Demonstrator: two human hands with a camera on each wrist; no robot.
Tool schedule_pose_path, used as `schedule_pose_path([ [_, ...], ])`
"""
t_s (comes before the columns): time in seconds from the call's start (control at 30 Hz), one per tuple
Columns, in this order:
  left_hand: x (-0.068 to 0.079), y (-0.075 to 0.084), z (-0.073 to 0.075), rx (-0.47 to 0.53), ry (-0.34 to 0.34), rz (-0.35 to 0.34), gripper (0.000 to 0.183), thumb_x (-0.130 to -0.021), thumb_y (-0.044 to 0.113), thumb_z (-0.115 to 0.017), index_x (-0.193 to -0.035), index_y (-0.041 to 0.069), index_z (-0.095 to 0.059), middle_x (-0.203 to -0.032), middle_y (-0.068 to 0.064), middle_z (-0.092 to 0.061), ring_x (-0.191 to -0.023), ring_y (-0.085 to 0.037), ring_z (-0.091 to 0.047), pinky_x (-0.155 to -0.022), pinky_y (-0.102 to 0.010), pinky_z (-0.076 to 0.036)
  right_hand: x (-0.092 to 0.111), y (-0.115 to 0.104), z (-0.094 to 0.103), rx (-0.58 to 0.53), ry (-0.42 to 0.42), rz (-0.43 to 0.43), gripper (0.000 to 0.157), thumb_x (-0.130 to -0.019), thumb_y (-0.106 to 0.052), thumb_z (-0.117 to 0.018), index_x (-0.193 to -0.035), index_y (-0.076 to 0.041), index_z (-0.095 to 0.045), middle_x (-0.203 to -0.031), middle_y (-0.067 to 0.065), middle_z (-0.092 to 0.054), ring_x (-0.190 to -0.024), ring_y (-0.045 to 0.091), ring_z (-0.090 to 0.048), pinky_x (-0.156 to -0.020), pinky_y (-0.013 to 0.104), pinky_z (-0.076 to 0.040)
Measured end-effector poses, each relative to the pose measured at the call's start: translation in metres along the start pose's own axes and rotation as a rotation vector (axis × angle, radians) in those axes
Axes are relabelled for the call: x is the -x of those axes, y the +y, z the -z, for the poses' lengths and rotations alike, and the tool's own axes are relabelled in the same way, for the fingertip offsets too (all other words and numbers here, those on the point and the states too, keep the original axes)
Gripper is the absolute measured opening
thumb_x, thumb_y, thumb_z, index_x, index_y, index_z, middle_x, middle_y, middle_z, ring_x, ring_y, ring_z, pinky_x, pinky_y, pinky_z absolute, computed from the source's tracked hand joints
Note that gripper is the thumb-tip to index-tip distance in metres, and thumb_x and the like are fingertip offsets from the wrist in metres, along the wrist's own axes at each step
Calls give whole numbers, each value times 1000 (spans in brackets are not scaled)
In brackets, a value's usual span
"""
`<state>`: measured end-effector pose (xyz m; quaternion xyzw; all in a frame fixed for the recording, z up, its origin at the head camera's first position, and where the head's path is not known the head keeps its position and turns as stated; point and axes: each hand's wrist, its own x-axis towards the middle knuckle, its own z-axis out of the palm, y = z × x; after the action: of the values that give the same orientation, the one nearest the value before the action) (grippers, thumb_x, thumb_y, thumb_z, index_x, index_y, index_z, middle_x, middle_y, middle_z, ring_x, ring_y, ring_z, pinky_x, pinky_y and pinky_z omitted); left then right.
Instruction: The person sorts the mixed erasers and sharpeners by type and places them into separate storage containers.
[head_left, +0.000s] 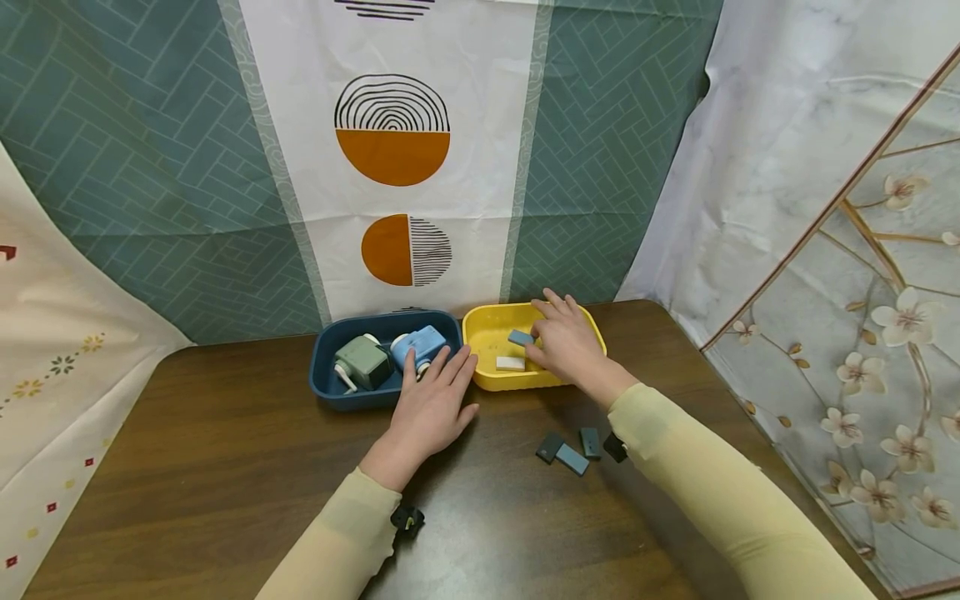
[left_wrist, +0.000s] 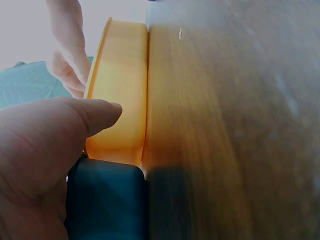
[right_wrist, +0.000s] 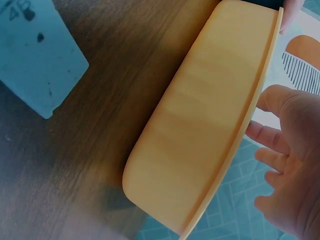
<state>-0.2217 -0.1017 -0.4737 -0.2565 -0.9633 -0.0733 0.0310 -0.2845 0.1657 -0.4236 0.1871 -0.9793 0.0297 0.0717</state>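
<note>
A small blue block is in the yellow tray, at the left-centre, pinched at one end between the thumb and forefinger of the right hand. Its long axis runs roughly left to right, slanting so that the right end, at the fingers, sits nearer the person. A white block lies just beside it, lengthwise left to right. The left hand holds nothing, its fingers extended over the near rim of the navy tray, thumb apart. That tray, just left of the yellow one, contains a boxy green object and a blue object. Nearer the person lie three loose blocks. Everything stands on a dark brown wood-grain table. Behind it hangs a green-and-white patterned cloth; flowered fabric covers the right side, cream fabric the left.
</note>
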Motion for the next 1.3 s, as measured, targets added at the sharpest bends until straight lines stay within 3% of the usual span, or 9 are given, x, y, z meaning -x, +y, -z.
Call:
schedule_pose_path([
  [1.1,0,0,0,-17,7,-7,82,-109,51,-68,-176,20,-33,-184,1,-20,-168,-33,-23,-129,-74,5,-22,-11,-13,14,-18,-12,29,-106,-33,-73,-107,-7,-85,-166,18,-52,-166,39,-26,-135,59,-14],
  [1.3,1,1,1,-20,17,-11,81,-108,51,-69,-175,19,-35,-183,0,-22,-167,-34,-25,-129,-75,4,-23,-11,-15,0,-33,-14,32,-109,-34,-71,-118,-7,-83,-169,17,-48,-166,38,-24,-135,60,-14],
])
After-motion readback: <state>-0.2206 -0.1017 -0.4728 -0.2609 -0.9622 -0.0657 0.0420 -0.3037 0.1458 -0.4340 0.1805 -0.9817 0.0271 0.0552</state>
